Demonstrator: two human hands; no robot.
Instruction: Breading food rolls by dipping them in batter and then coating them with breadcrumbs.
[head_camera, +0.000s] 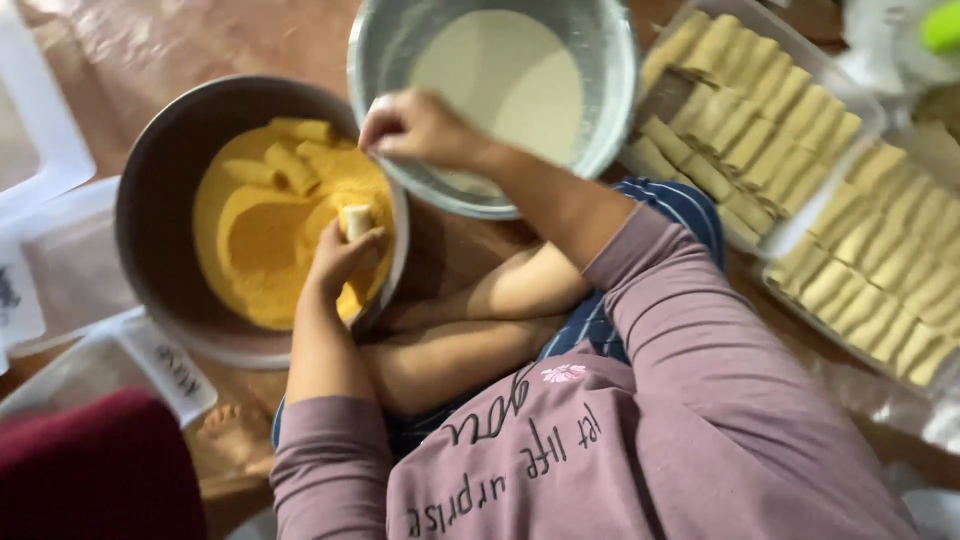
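Over the round metal bowl (150, 200) of yellow crumbs (260, 250), your left hand (340, 262) had closed on a pale roll (356, 220), fingers curled round its lower half with the blunt end poking up between thumb and forefinger. That roll sat above the crumb bed near the bowl's right wall, while several already coated rolls (290, 160) lay on the far side of the crumbs. Your right hand (415, 128) reached across to the rim of the second metal bowl (610, 110), which held a thin pale batter (500, 75); its fingers were pinched together, but whether they gripped anything I could not tell, since the knuckles hid the tips.

The roll looked light and soft, a thin wrapper round a filling, and if it was wet with batter it would have been slippery and easy to tear. You would have done best to take it along its middle with a loose, full-finger hold rather than by the ends, where the folded wrapper could open, and to avoid squeezing.

To your right, clear plastic trays (850, 105) held close rows of uncoated rolls (880, 250), lying side by side and touching.
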